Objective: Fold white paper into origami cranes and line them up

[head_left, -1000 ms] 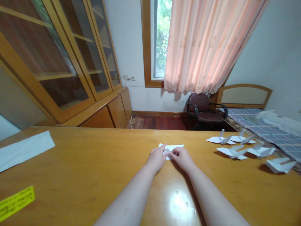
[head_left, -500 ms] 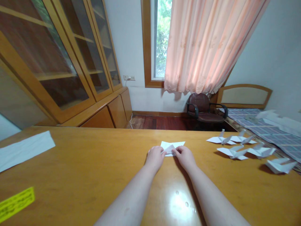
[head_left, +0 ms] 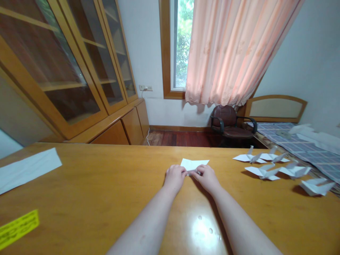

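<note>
A small folded white paper (head_left: 194,164) lies on the wooden table (head_left: 106,184), its two upper corners spread outward. My left hand (head_left: 175,177) grips its near left edge between thumb and fingers. On the near right edge, my right hand (head_left: 207,177) pinches the same paper, thumb reaching toward the middle. The fingertips of both hands are close together, and they hide part of the near edge.
Several folded white paper figures (head_left: 262,172) stand on the table's right side. A long white paper strip (head_left: 32,169) and a yellow label (head_left: 20,226) lie at left. Beyond the table are a chair (head_left: 228,122) and a bed (head_left: 305,138).
The raised flap at the paper's middle is now down at the near edge. My right thumb and fingers have shifted slightly left and toward me; my left hand has barely moved.
</note>
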### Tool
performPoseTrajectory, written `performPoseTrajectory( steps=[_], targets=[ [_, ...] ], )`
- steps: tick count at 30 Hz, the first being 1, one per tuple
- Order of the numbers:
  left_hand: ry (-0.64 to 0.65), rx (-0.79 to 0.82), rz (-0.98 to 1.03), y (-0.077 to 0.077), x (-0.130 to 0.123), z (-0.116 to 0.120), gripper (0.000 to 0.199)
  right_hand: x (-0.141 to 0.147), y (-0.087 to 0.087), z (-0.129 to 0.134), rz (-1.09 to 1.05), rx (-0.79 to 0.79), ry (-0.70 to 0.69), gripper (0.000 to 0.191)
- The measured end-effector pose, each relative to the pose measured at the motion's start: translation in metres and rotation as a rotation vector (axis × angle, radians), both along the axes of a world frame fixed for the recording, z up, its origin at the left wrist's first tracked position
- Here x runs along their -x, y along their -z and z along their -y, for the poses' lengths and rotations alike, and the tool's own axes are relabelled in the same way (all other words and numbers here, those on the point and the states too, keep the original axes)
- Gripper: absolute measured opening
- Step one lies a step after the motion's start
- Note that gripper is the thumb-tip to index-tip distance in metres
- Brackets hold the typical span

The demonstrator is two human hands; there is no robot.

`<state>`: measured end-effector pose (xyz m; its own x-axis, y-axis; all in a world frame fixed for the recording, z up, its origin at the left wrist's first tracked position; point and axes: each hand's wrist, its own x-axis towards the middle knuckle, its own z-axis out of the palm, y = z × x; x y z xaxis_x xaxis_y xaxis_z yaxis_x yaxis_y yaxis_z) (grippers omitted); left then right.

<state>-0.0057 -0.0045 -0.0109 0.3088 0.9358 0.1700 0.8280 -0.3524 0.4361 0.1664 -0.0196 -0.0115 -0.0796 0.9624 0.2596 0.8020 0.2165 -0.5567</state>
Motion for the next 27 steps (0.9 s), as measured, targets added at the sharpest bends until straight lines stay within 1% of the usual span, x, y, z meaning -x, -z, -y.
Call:
performPoseTrajectory(
  steps=[4, 9, 15, 19, 21, 23, 27],
  targets=[
    [-0.014, 0.023, -0.023, -0.0019, -0.0011, 0.0005, 0.018, -0.0007, 0.0027, -0.0019, 0.020, -0.006, 0.038, 0.032],
    [-0.085, 0.066, -0.060, -0.0042, -0.0027, 0.0013, 0.017, -0.0024, 0.0066, -0.0043, 0.036, 0.008, 0.100, 0.028],
    [-0.162, 0.062, -0.084, -0.0039, -0.0017, 0.0012, 0.013, -0.0028, 0.0070, -0.0048, 0.044, 0.017, 0.144, 0.023],
    [-0.169, 0.041, -0.073, -0.0013, -0.0004, 0.0000, 0.015, -0.0026, 0.0056, -0.0046, 0.040, 0.036, 0.172, 0.020],
    [-0.154, 0.027, -0.059, -0.0004, -0.0005, 0.0000, 0.018, -0.0024, 0.0047, -0.0045, 0.043, 0.045, 0.181, 0.020],
    [-0.109, 0.010, -0.034, 0.0001, -0.0012, 0.0009, 0.022, -0.0023, 0.0038, -0.0043, 0.049, 0.058, 0.187, 0.020],
    [0.051, 0.003, 0.018, -0.0008, -0.0040, 0.0054, 0.031, -0.0030, 0.0032, -0.0043, 0.083, 0.060, 0.253, 0.020]
  ],
)
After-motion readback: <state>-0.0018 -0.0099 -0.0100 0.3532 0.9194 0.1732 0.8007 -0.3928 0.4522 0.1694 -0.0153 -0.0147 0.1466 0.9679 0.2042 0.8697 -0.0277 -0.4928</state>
